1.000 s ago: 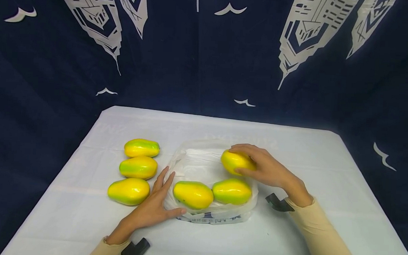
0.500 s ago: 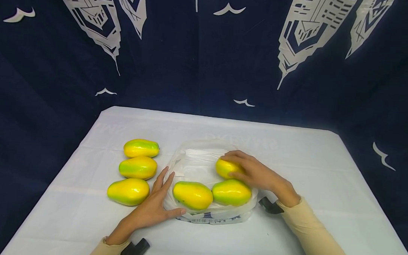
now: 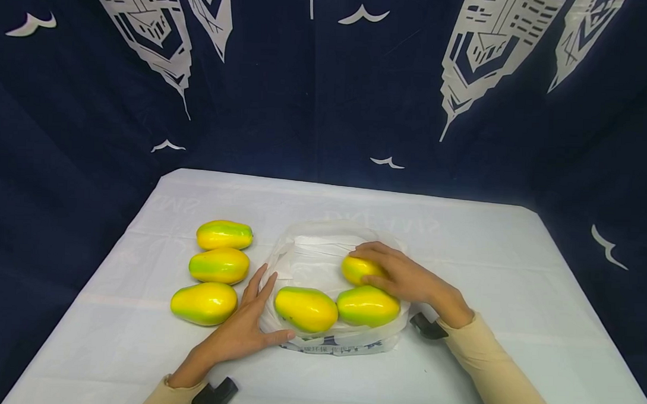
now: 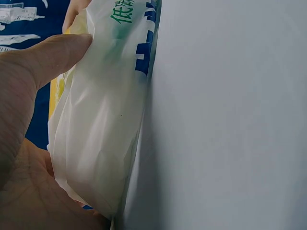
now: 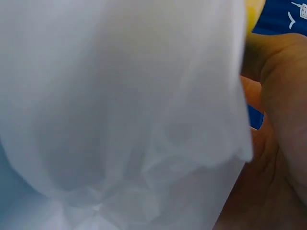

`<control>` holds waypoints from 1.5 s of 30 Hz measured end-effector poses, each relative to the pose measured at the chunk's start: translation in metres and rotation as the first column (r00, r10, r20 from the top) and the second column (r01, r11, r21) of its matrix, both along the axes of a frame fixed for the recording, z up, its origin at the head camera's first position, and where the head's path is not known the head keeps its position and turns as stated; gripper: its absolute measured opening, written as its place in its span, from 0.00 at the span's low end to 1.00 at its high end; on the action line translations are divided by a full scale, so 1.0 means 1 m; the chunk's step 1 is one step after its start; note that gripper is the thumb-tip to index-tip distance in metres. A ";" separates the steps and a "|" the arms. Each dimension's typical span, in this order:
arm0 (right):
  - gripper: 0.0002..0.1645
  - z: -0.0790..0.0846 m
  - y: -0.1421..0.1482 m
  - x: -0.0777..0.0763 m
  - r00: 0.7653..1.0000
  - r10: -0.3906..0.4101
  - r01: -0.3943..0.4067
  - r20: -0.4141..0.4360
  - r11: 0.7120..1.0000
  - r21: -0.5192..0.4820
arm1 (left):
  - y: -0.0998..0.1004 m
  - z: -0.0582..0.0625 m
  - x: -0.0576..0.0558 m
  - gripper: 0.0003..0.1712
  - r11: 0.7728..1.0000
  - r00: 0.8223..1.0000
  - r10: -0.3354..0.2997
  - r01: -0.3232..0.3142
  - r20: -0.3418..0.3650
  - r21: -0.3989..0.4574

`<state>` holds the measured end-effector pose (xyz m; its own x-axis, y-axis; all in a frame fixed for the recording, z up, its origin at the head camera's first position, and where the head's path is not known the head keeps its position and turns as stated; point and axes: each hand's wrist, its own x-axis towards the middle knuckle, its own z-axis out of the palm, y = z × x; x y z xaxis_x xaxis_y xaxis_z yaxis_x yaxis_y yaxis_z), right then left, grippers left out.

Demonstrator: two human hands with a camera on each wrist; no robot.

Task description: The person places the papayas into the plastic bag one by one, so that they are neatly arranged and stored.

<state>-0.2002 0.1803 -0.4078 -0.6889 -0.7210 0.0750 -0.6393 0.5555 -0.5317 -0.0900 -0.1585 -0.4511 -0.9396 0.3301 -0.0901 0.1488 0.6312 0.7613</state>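
Note:
A thin white plastic bag [image 3: 313,249] lies spread with its mouth up. Inside, toward the front, are two yellow-green papayas, a left papaya [image 3: 306,309] and a right papaya [image 3: 368,306]. My right hand [image 3: 406,276] grips a third papaya [image 3: 357,270] from above, low in the bag's back right; the palm covers much of it. Fingers spread, my left hand [image 3: 244,330] rests along the bag's left side. Its thumb [image 4: 67,50] lies against the bag's front edge in the left wrist view. White plastic fills most of the right wrist view.
Left of the bag, three papayas stand in a column: a far papaya [image 3: 224,235], a middle papaya [image 3: 219,265] and a near papaya [image 3: 204,303]. The table [image 3: 487,249] has a white cloth; a dark blue patterned curtain [image 3: 284,105] hangs behind it.
My right hand has moved left and slightly nearer, lowering its papaya into the bag behind the right front one. Over the last half second it barely shifts. My left hand stays put.

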 end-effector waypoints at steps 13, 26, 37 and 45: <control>0.33 0.001 0.003 0.002 1.000 -0.021 0.020 0.013 1.000 0.012 | 0.001 0.000 0.000 0.67 1.000 1.000 -0.007 0.007 0.010 -0.002; 0.33 0.015 0.022 0.016 0.991 -0.118 0.103 -0.066 0.974 -0.200 | 0.002 0.001 -0.001 0.67 1.000 1.000 -0.005 0.005 0.009 -0.011; 0.35 0.005 0.049 0.023 0.964 -0.263 0.241 -0.048 0.932 -0.272 | 0.002 0.002 0.000 0.68 1.000 1.000 0.005 -0.005 0.023 -0.014; 0.42 0.002 0.070 0.030 0.945 -0.290 0.322 0.150 0.903 -0.284 | 0.002 0.001 0.000 0.68 1.000 1.000 0.004 -0.004 0.013 0.000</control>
<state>-0.1703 0.2501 -0.4061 -0.8872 -0.4279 0.1724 -0.3971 0.5183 -0.7574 -0.0902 -0.1568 -0.4497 -0.9396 0.3267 -0.1025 0.1363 0.6314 0.7634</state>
